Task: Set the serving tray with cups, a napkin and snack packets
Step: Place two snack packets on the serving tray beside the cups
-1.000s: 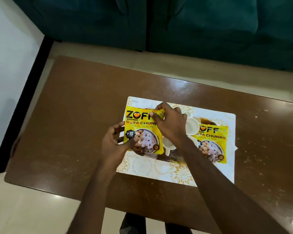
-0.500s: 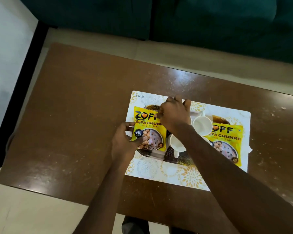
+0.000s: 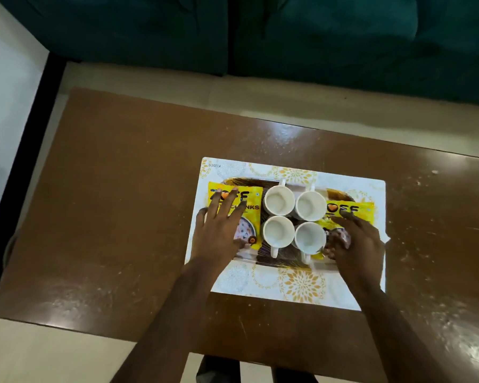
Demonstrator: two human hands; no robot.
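Flatly, hands (left [image 3: 219, 232], right [image 3: 357, 244]) cover both packets [image 3: 252, 200].

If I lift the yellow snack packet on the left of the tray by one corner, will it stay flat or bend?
The left packet is a thin pouch lying nearly flat under the left hand, so it would probably sag and feel light. Its film looks smooth, so it may slide on the tray.

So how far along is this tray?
Done: four cups stand on the tray, between the left packet and right packet. In hand: the left hand lies flat on its packet, the right hand rests on the other. Left: unclear; the patterned sheet under the tray may be the napkin.
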